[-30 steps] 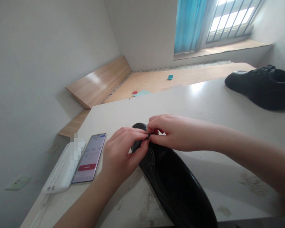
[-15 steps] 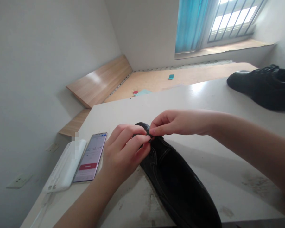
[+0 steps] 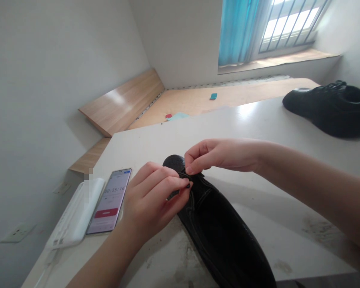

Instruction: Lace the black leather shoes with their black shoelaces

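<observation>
A black shoe (image 3: pixel 228 236) lies on the white table (image 3: pixel 288 192), its toe pointing away and its dark opening toward me. At its lace area, my left hand (image 3: pixel 159 192) pinches a black shoelace (image 3: pixel 184 175) between thumb and fingers. From the right, my right hand (image 3: pixel 207 156) has its thumb and forefinger pressed together on the lace just above the left fingertips. The fingers partly hide the lace and the eyelets.
Another black laced shoe (image 3: pixel 330 108) stands at the back right. On the left lie a phone (image 3: pixel 109 202) showing a timer and a white power strip or similar device (image 3: pixel 75 216) with a cable. Beyond the table is a wooden surface (image 3: pixel 195 102).
My left fingers have shifted slightly down from the toe, showing more of it and the lace. The fingertips of both hands are a little farther apart. The whole view has shifted slightly.
</observation>
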Action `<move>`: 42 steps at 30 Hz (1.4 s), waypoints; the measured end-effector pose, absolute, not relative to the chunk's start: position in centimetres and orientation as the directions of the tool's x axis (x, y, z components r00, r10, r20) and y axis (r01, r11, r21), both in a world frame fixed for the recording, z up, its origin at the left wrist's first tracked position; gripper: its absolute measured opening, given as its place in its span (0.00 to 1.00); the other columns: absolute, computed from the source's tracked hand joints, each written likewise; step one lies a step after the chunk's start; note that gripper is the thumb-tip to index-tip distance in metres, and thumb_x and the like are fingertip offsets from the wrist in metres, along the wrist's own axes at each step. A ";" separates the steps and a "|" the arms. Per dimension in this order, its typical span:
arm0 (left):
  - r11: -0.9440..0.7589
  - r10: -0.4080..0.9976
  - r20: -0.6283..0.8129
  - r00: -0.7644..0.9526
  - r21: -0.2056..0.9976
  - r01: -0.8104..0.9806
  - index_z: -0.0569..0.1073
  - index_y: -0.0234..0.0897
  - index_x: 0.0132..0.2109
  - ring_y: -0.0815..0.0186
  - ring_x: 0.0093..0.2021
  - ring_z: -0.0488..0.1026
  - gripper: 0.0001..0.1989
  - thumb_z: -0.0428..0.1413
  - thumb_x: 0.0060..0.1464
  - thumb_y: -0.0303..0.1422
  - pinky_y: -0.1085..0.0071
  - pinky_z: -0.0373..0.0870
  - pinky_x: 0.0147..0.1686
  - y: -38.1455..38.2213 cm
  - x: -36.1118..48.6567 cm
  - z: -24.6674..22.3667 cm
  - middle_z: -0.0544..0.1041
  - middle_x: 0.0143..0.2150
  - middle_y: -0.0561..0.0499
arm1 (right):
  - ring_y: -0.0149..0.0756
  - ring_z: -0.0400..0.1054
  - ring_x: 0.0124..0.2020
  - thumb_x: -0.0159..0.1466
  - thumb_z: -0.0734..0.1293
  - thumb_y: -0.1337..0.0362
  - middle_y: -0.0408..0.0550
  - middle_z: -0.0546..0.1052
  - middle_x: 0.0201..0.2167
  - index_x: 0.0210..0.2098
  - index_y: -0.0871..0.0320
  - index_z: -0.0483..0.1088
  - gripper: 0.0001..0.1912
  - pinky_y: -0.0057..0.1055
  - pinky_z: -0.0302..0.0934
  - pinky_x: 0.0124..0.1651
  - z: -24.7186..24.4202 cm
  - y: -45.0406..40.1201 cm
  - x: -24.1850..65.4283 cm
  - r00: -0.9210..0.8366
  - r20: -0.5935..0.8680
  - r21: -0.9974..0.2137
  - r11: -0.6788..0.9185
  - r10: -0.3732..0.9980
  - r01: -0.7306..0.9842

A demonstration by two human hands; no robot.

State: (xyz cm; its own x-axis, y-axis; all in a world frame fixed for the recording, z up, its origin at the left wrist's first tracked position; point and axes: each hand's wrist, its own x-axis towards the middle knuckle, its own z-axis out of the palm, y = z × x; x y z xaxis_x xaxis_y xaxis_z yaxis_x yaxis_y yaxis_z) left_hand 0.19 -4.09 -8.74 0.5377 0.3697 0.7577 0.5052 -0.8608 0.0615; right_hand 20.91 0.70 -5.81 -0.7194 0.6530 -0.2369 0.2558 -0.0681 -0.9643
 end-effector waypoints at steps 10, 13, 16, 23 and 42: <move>-0.851 0.515 0.706 0.486 0.354 0.388 0.70 0.39 0.30 0.69 0.27 0.69 0.11 0.61 0.51 0.20 0.72 0.67 0.29 -4.1 0.8 -9.0 0.73 0.25 0.55 | 0.31 0.57 0.27 0.60 0.67 0.59 0.39 0.65 0.24 0.29 0.56 0.70 0.08 0.28 0.51 0.31 -6.7 0.9 20.2 -0.481 -0.244 -0.829 0.077 0.842 0.554; -0.822 0.566 0.674 0.475 0.413 0.393 0.67 0.39 0.28 0.69 0.27 0.67 0.11 0.60 0.53 0.22 0.71 0.66 0.28 -4.2 0.9 -9.0 0.71 0.24 0.56 | 0.31 0.56 0.26 0.62 0.65 0.59 0.39 0.63 0.23 0.28 0.57 0.68 0.09 0.28 0.50 0.29 -6.4 0.7 20.2 -0.535 -0.226 -0.819 0.138 0.814 0.557; -0.812 0.576 0.647 0.500 0.381 0.442 0.66 0.39 0.28 0.68 0.27 0.66 0.12 0.59 0.55 0.24 0.70 0.64 0.29 -4.1 0.8 -9.0 0.69 0.24 0.56 | 0.29 0.52 0.25 0.63 0.63 0.61 0.38 0.60 0.23 0.26 0.57 0.63 0.11 0.27 0.49 0.29 -6.3 0.4 20.1 -0.607 -0.188 -0.852 0.179 0.772 0.491; -0.732 0.680 0.554 0.480 0.549 0.403 0.72 0.40 0.33 0.67 0.29 0.67 0.06 0.58 0.58 0.26 0.70 0.64 0.31 -4.1 0.5 -9.2 0.73 0.26 0.55 | 0.28 0.52 0.27 0.63 0.66 0.57 0.38 0.61 0.23 0.28 0.58 0.69 0.12 0.28 0.47 0.29 -6.2 0.2 20.3 -0.658 -0.131 -0.908 0.176 0.742 0.380; -0.337 0.878 0.157 0.452 0.874 0.350 0.60 0.39 0.24 0.70 0.25 0.57 0.16 0.50 0.60 0.34 0.72 0.54 0.26 -4.0 0.5 -9.1 0.59 0.23 0.58 | 0.26 0.53 0.27 0.61 0.70 0.55 0.37 0.61 0.22 0.24 0.60 0.64 0.18 0.27 0.49 0.31 -6.6 2.2 21.7 -0.819 -0.257 -0.958 -0.023 0.512 0.286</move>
State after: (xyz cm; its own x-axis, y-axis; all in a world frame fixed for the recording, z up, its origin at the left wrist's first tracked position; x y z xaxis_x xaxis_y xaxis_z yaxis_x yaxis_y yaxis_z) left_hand 0.53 -4.01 -9.10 0.4520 0.8780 0.1572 0.3505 -0.3369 0.8739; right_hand 21.70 2.20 -6.63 -0.8195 0.5122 -0.2571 0.2862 -0.0229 -0.9579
